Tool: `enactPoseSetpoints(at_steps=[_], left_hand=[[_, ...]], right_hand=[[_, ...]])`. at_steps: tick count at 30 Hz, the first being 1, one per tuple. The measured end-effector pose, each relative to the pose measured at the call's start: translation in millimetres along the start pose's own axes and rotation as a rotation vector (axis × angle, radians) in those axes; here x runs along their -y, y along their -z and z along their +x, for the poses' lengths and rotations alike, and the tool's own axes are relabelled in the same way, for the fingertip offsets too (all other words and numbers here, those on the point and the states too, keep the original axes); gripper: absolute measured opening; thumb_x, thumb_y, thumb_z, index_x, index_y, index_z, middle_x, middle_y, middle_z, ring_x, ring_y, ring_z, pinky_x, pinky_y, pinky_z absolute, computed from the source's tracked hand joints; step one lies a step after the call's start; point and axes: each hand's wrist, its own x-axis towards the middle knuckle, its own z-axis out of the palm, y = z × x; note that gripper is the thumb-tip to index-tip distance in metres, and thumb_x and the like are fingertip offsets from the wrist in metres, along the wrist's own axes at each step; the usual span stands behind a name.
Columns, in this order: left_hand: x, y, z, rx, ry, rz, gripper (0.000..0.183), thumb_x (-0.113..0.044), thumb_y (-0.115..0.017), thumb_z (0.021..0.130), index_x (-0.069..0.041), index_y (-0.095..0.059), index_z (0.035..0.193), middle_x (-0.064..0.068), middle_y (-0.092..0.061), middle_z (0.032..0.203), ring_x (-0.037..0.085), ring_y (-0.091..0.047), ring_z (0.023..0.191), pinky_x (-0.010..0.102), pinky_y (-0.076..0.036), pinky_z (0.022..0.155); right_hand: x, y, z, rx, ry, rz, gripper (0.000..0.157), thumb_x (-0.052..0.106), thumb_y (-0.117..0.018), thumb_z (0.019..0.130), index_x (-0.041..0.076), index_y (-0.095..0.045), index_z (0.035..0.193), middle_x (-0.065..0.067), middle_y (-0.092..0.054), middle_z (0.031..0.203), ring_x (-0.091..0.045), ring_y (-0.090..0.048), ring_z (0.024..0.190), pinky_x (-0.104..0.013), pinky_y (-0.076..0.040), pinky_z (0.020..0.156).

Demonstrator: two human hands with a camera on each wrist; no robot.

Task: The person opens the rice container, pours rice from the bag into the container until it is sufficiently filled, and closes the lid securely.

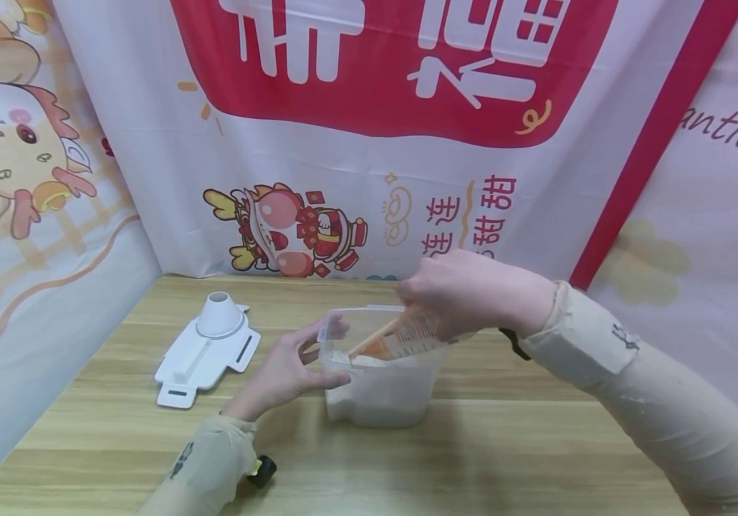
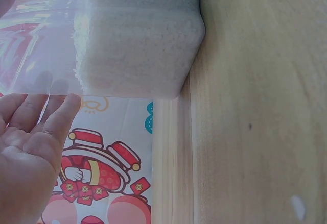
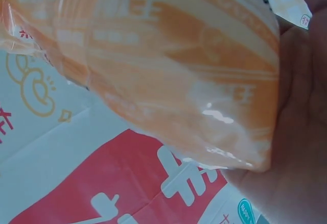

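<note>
A clear plastic container [image 1: 378, 401] stands on the wooden table, partly filled with white, rice-like grains [image 2: 138, 45]. At its left side my left hand [image 1: 281, 373] holds it near the rim, thumb toward the front and fingers toward the back. Above its right side, my right hand [image 1: 472, 290] grips an orange printed plastic bag [image 1: 408, 335]. The bag slants down to the left, with its lower end inside the container's mouth. In the right wrist view, the bag [image 3: 179, 76] looks crumpled and lies against the palm.
Left of the container lies a white plastic piece [image 1: 204, 355] with a cone-shaped spout and slotted tabs. A printed cloth [image 1: 369, 165] hangs along the table's back edge, and another [image 1: 14, 236] borders the left side. One small white speck [image 2: 299, 207] lies on the table.
</note>
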Motion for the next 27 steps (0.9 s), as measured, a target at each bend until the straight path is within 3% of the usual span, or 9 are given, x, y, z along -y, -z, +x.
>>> enactPoseSetpoints(at_steps=[12,27], left_hand=[[1.3,0.5,-0.1,0.003,-0.005,-0.013,0.087,-0.037,-0.090,0.070,-0.038,-0.046,0.144,-0.011,-0.056,0.136,0.013,-0.047,0.130,0.038,-0.042,0.104],[0.4,-0.1,0.1,-0.003,0.018,-0.020,0.088,-0.037,-0.091,0.069,-0.035,-0.047,0.145,-0.010,-0.055,0.137,0.018,-0.047,0.131,0.042,-0.041,0.105]], right_hand=[[1.1,-8.1,2.8,-0.020,0.050,-0.020,0.028,0.014,-0.087,0.074,0.017,-0.072,0.098,0.005,-0.065,0.082,-0.016,-0.059,0.071,-0.029,-0.053,0.061],[-0.5,-0.8,5.8,0.039,-0.008,-0.019,0.029,0.015,-0.086,0.074,0.019,-0.071,0.099,0.006,-0.064,0.083,-0.014,-0.059,0.072,-0.030,-0.055,0.062]])
